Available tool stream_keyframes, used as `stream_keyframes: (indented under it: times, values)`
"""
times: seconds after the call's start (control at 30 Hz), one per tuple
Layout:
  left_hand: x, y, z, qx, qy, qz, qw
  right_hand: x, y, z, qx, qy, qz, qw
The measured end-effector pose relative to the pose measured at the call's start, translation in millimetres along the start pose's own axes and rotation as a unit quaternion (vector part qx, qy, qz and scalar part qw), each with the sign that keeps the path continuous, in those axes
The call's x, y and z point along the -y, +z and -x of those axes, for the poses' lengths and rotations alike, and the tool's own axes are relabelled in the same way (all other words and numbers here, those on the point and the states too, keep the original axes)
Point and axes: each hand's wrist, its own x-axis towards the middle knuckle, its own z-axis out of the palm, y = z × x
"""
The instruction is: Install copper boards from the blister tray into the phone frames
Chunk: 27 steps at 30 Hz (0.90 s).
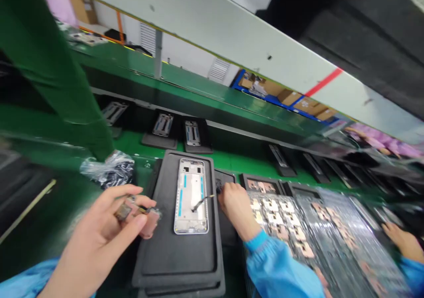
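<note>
My left hand [102, 227] is lifted at the lower left, fingers pinched on a small flat component [137, 214] with a pinkish tab. My right hand [236, 207] rests just right of a white phone frame [191, 196] and holds thin tweezers [202, 202] whose tip touches the frame's lower middle. The frame lies face up in a dark grey tray [179, 258] stacked on other trays. Both sleeves are light blue.
Clear trays of small pinkish parts [291, 227] lie to the right. A plastic bag of dark parts [109, 170] sits left of the tray. More phone frames [162, 125] ride the green conveyor behind. Another person's hand [402, 240] is at the far right.
</note>
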Motion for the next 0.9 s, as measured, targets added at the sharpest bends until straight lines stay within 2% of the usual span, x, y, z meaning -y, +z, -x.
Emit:
stream_keyframes:
  times: [0.1, 0.13, 0.17, 0.23, 0.27, 0.33, 0.4, 0.53, 0.6, 0.73, 0.9]
  values:
    - [-18.4, 8.8, 1.6, 0.054, -0.027, 0.065, 0.996, -1.7, -52.2, 46.6, -0.096, -0.023, -0.056, 0.994]
    - [-21.5, 11.3, 2.6, 0.079, -0.032, 0.071, 0.994, 2.5, -67.8, 64.7, -0.178, -0.057, -0.157, 0.970]
    - [-23.3, 13.6, 4.2, 0.102, -0.033, 0.074, 0.991, 9.9, -80.7, 81.5, -0.212, -0.103, -0.242, 0.941]
    - [-24.4, 17.5, 8.7, 0.139, -0.021, 0.071, 0.987, 32.0, -96.0, 105.9, -0.222, -0.174, -0.360, 0.889]
    - [-24.2, 18.9, 11.4, 0.152, -0.013, 0.064, 0.986, 44.2, -98.4, 112.3, -0.212, -0.190, -0.397, 0.872]
    - [-23.6, 20.0, 16.7, 0.172, 0.001, 0.048, 0.984, 65.5, -95.1, 115.5, -0.202, -0.175, -0.446, 0.854]
    - [-23.6, 19.5, 21.0, 0.183, 0.008, 0.041, 0.982, 79.9, -86.1, 112.7, -0.205, -0.130, -0.493, 0.835]
    - [-26.5, 17.3, 24.6, 0.186, 0.006, 0.050, 0.981, 95.5, -68.4, 111.0, -0.216, -0.050, -0.601, 0.768]
    - [-27.5, 16.4, 24.4, 0.184, 0.009, 0.047, 0.982, 101.3, -62.9, 112.7, -0.218, -0.023, -0.629, 0.746]
    - [-21.8, 13.8, 21.9, 0.182, 0.024, 0.028, 0.983, 109.7, -56.7, 113.9, -0.221, 0.010, -0.647, 0.730]
    - [-9.2, 9.9, 18.4, 0.203, 0.055, -0.012, 0.978, 111.4, -55.8, 110.6, -0.211, 0.016, -0.653, 0.727]
